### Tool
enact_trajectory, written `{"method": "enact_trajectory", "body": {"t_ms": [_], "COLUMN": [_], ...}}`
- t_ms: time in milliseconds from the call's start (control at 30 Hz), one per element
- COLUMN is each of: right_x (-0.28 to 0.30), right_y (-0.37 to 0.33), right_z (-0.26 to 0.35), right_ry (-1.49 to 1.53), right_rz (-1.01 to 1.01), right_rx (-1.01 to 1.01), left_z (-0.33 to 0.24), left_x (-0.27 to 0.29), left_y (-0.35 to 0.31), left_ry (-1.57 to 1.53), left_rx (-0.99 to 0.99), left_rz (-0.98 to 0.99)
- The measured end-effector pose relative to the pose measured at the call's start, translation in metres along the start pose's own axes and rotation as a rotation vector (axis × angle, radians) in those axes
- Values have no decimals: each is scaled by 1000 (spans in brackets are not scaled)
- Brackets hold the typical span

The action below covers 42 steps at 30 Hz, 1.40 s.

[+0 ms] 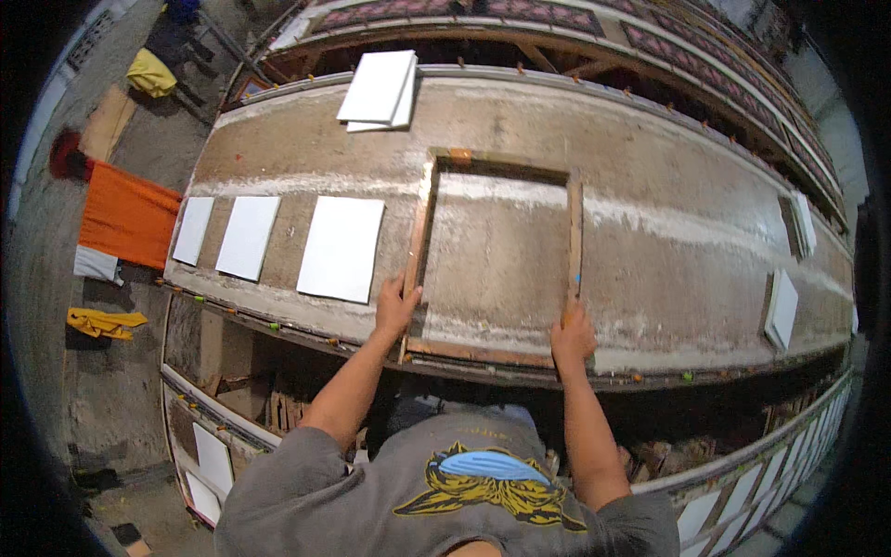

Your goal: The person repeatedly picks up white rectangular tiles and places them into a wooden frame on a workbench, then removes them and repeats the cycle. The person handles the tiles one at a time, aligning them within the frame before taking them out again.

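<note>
- Rectangular hollow wooden frame (575, 227): centre of view, over the long brown-stained tabletop (682, 292); full contact cannot be told
- Left hand (397, 308): fingers grasping the left rail; right hand (573, 340): fingers grasping the right rail, lower part
- White rectangular sheets (341, 249): three in a row, centre left
- Grey T-shirt (371, 501), lower centre: small yellowish lettering; blue-and-gold printed motif (492, 478) beneath

At left, 1 orange cloth (128, 215) sits between 1 yellow bundle (151, 74) and 1 yellow cloth (100, 322).
</note>
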State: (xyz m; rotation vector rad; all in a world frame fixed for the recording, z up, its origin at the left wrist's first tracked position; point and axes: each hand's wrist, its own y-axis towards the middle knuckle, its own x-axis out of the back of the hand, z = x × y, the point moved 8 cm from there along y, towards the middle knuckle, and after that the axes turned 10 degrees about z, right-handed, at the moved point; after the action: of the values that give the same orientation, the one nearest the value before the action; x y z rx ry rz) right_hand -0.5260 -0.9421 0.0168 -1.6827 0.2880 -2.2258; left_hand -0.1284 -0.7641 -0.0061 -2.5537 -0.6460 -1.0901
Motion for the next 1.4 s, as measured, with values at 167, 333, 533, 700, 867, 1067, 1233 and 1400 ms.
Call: {"method": "enact_trajectory", "body": {"t_ms": [167,333,533,700,867,1067,1233,1400], "right_x": [19,16,-47,-122,-123,-131,-118,-77], "right_y": [15,61,167,296,327,355,332,266], "right_z": [62,223,434,542,589,597,609,537], "right_ry": [-75,34,673,908,868,833,1198,1145], "right_rz": [-232,-193,156,139,-11,0,337,505], "right_rx": [222,516,647,462,171,86,222,413], "left_z": [-12,7,45,57,94,112,118,136], "left_x": [19,52,95,118,133,141,143,159], "left_y": [14,72,169,229,243,241,234,236], "left_ry": [-1,-229,-417,-468,-548,-591,-626,-821], "left_rx": [115,145,185,215,302,328,291,288], "left_rz": [-84,-227,-361,-330,-318,-332,-371,-454]}}
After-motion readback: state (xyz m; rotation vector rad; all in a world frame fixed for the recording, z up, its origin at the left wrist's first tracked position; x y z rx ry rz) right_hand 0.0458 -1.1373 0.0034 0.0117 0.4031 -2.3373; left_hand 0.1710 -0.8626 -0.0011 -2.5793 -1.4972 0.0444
